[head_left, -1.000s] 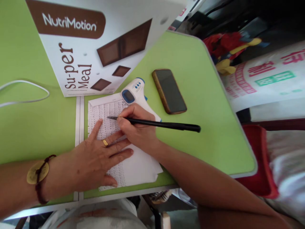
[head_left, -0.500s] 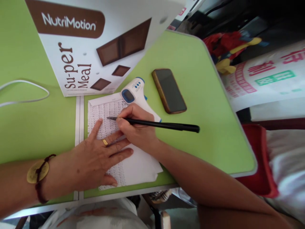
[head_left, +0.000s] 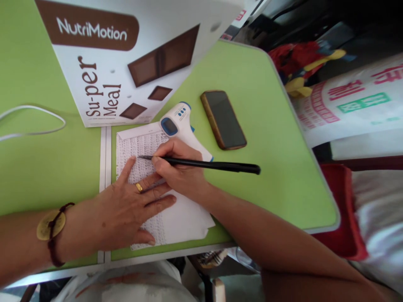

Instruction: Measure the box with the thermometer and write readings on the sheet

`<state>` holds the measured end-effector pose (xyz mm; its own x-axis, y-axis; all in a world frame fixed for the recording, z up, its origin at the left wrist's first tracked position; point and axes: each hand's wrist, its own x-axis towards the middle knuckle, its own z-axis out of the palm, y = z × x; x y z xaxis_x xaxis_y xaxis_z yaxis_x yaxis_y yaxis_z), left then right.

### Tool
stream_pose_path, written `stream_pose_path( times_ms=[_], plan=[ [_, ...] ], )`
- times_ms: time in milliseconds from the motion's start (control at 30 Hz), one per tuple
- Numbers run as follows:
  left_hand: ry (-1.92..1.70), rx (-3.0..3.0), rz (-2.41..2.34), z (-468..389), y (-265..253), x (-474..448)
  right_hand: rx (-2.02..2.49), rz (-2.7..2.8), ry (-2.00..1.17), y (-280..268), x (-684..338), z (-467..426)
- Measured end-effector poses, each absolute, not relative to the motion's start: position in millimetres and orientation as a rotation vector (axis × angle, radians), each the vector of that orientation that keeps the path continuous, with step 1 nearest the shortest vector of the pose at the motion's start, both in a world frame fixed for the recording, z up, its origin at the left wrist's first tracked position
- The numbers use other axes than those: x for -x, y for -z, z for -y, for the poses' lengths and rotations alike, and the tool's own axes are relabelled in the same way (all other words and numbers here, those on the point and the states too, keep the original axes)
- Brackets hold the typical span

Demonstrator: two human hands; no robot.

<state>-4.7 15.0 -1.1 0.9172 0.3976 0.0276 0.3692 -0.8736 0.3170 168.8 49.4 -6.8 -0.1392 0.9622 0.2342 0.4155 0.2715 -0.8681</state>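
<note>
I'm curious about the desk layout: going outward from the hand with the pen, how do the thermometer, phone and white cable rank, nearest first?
From the right hand:
1. Thermometer, just above it, nearly touching.
2. Phone, upper right on the green table.
3. White cable, far left.

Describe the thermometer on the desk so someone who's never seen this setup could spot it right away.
On the green table, find the big white NutriMotion box. Just below its lower right corner, between the box and the dark smartphone, lies the infrared thermometer, resting on the printed sheet above the right hand. It alone is white with blue buttons and a small screen.
</note>
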Motion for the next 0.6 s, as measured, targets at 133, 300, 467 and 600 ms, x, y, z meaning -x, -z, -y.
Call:
stream_pose_path(
  times_ms=[133, 300, 467, 600],
  plan=[
    [-0.117, -2.751, -0.574, -14.7, 0.9, 4.9, 1.263, 1.715, -0.820, 6.8, -169.1, -49.2],
    [-0.106, -2.757, -0.579, -14.3, 0.8, 5.7, 1.227, 1.727, -0.828, 7.8, -169.0, -48.1],
    [-0.088, -2.759, -0.574, -14.6, -0.1, 4.6, 1.240, 1.751, -0.809, 7.3, -168.7, -48.1],
    [-0.090, -2.767, -0.577, -14.4, 0.1, 4.0, 1.241, 1.745, -0.807, 6.6, -168.6, -48.2]
  ],
)
